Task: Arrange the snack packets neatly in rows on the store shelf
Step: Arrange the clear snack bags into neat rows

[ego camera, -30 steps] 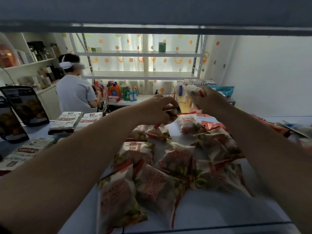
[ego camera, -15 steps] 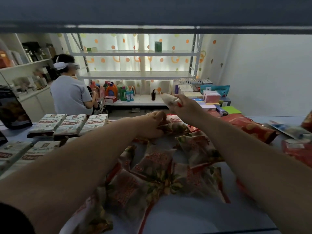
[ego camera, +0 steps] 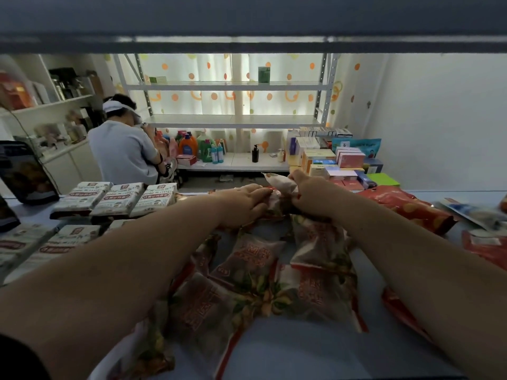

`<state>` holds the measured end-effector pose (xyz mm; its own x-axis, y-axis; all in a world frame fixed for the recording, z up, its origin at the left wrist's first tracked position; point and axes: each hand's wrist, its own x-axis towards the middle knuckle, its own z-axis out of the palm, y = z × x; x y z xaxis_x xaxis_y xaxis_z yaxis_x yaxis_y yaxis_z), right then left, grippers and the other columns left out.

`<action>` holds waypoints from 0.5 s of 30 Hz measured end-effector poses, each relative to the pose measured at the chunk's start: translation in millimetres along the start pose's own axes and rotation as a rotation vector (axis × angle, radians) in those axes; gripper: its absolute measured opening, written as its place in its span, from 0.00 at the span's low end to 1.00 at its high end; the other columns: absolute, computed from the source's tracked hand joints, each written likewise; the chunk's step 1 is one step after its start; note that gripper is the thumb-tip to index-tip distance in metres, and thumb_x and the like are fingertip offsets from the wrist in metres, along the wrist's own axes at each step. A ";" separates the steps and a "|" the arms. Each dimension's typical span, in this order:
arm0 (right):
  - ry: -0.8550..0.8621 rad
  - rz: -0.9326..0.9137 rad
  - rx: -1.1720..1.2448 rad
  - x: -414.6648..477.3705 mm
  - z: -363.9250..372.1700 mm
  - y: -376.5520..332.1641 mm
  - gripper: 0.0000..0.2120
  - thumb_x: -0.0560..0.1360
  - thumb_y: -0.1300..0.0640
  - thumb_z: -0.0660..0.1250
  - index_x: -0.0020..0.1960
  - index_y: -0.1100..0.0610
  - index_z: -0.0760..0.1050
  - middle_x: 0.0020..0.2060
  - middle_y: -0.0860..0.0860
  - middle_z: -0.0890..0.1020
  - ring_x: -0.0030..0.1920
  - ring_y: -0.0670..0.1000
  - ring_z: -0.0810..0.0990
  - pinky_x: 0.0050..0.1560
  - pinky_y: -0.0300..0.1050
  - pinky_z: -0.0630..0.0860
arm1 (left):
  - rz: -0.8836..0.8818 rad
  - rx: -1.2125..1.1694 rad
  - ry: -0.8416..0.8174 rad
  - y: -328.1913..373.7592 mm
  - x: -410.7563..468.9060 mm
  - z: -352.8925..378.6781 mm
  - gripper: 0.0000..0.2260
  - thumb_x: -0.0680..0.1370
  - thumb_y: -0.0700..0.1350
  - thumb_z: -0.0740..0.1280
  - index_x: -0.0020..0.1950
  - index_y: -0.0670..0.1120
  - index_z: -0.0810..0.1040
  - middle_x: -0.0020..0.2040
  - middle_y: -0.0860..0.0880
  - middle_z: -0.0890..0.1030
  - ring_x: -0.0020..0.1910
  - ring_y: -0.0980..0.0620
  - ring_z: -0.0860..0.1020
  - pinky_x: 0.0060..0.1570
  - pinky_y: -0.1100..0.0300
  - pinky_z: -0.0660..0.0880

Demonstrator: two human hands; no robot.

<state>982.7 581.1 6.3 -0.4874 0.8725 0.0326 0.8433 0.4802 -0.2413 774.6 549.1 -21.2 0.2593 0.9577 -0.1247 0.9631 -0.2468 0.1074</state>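
Crinkled white-and-red plastic snack packet (ego camera: 279, 185) gripped by right hand (ego camera: 311, 196) | long axis 10–4 o'clock | left hand (ego camera: 241, 200) closed on packet at 9 o'clock

A grey metal shelving rack (ego camera: 233, 122) is set against the far wall, and the rest is placed from it. Behind it, a pale curtain (ego camera: 216, 69) dotted with orange and green is lit from outside. On its lowest board, detergent bottles (ego camera: 197, 145) are lined up. To its right, a plain white wall (ego camera: 439, 119) is seen, with stacked cartons (ego camera: 323, 157) at its foot. To its left, white cupboards (ego camera: 55, 111) are fitted, and a seated person (ego camera: 123, 152) is turned away.
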 end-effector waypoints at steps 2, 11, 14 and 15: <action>0.081 -0.017 0.006 1.0 -1.7 -2.8 0.20 0.80 0.52 0.63 0.69 0.55 0.64 0.57 0.57 0.77 0.48 0.51 0.73 0.41 0.41 0.69 | 0.005 0.049 0.006 -1.0 -1.4 -0.5 0.27 0.81 0.63 0.49 0.79 0.60 0.49 0.80 0.53 0.53 0.76 0.45 0.61 0.72 0.44 0.62; 0.051 0.003 0.409 9.3 5.7 -17.4 0.26 0.81 0.49 0.60 0.76 0.54 0.59 0.67 0.59 0.73 0.60 0.56 0.72 0.52 0.45 0.64 | 0.000 0.091 0.004 -3.3 -4.1 3.6 0.28 0.81 0.62 0.47 0.80 0.57 0.47 0.81 0.53 0.49 0.78 0.47 0.56 0.74 0.45 0.59; 0.052 -0.006 0.312 9.8 6.8 -16.1 0.26 0.81 0.47 0.62 0.74 0.55 0.59 0.62 0.58 0.76 0.52 0.52 0.73 0.47 0.43 0.67 | -0.003 0.105 -0.016 -7.0 -0.9 3.8 0.28 0.81 0.64 0.47 0.80 0.59 0.46 0.81 0.52 0.48 0.78 0.46 0.55 0.75 0.45 0.58; 0.060 -0.007 0.263 10.3 7.5 -15.8 0.26 0.81 0.47 0.62 0.74 0.56 0.59 0.60 0.57 0.77 0.50 0.51 0.73 0.44 0.42 0.68 | -0.001 0.118 -0.025 -6.3 -0.4 3.4 0.28 0.81 0.63 0.47 0.79 0.59 0.46 0.81 0.52 0.49 0.78 0.45 0.55 0.75 0.45 0.57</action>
<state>962.7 581.8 3.2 -0.4722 0.8769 0.0904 0.7484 0.4529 -0.4845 768.7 549.7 -25.2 0.2583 0.9544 -0.1496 0.9648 -0.2627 -0.0096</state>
